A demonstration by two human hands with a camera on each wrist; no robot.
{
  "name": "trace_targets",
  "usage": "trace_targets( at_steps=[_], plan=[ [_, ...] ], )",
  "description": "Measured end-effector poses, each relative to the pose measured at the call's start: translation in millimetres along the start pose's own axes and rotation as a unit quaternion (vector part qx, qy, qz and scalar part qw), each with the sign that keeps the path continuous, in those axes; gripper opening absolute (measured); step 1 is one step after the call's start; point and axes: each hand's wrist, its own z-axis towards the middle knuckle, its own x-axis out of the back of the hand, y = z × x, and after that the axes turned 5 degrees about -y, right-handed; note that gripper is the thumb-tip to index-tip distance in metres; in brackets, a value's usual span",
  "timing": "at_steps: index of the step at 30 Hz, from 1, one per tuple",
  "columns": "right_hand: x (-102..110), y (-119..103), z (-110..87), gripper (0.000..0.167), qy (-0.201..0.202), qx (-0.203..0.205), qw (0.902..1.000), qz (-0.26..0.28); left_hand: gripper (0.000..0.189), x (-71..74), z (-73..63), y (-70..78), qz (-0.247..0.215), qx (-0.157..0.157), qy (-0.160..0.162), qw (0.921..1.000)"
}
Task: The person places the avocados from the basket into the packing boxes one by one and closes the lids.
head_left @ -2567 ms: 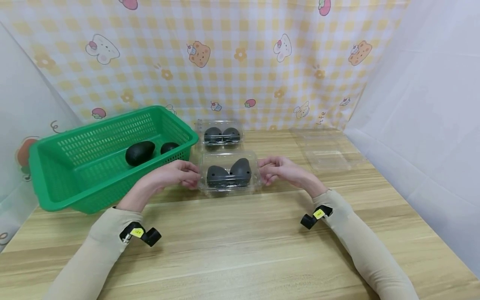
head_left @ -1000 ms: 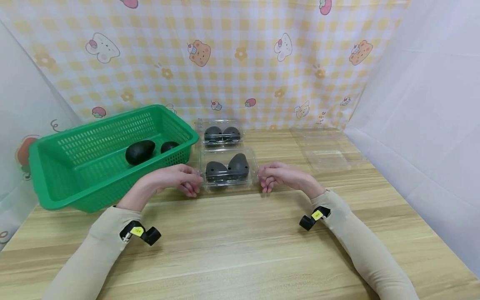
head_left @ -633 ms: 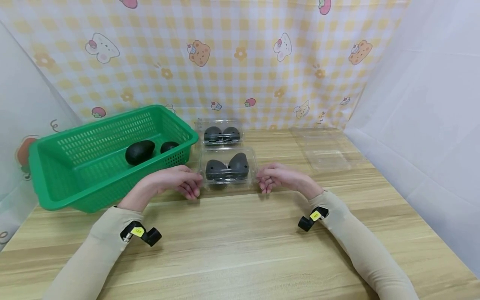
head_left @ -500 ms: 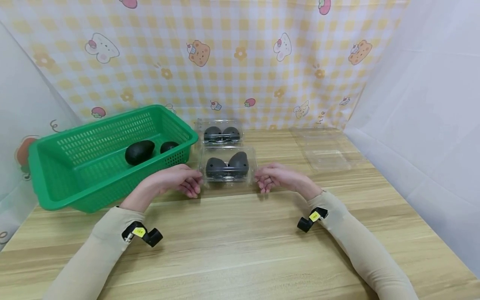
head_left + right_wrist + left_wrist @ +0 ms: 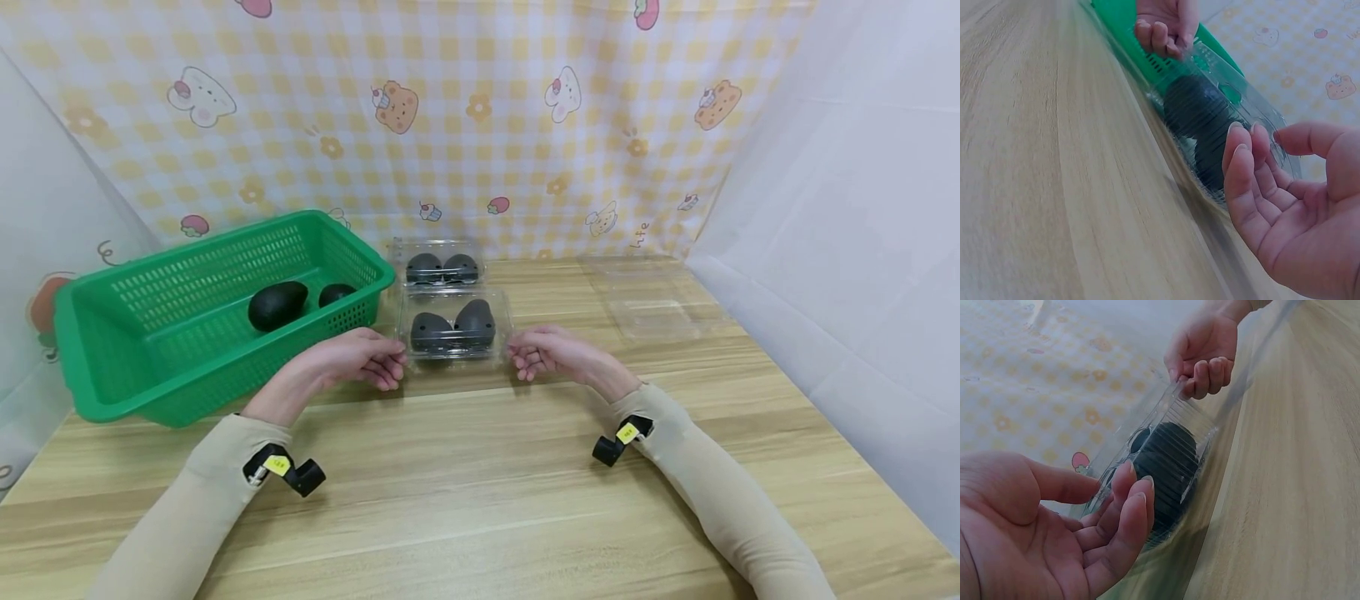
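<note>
A clear plastic clamshell box (image 5: 453, 341) with two dark avocados inside lies closed in the middle of the table. My left hand (image 5: 358, 358) pinches the left end of its rim between thumb and index finger, the other fingers loosely bent. At the opposite end my right hand (image 5: 553, 352) pinches the rim the same way. In the left wrist view the dark avocados (image 5: 1163, 459) show through the ribbed plastic wall. The right wrist view has the box (image 5: 1200, 125) stretched between both hands, close over the table.
Right behind stands a second clamshell box (image 5: 444, 284) holding two avocados. To the left is a green basket (image 5: 202, 379) with two avocados (image 5: 278, 306) in it. Open clear clamshells (image 5: 652, 304) lie at the back right, before the checked cloth (image 5: 480, 150).
Both hands have shifted the box backward, closer to the rear one, and slightly left. The hands have kept their places at its two ends; basket and other boxes stand unchanged.
</note>
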Motion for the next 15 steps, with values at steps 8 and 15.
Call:
trace_targets(
  at_steps=[8, 15],
  plan=[
    [-1.2, 0.6, 0.8, 0.021, 0.008, 0.006, 0.9999, 0.009, 0.031, 0.9, -1.7, -1.1, -0.015, -0.01, -0.003, 0.9998],
    [-1.1, 1.3, 0.8, 0.018, 0.009, 0.009, 0.9999, 0.011, 0.028, 0.2, -1.4, -0.5, -0.017, -0.007, -0.001, 0.9998]
  ],
)
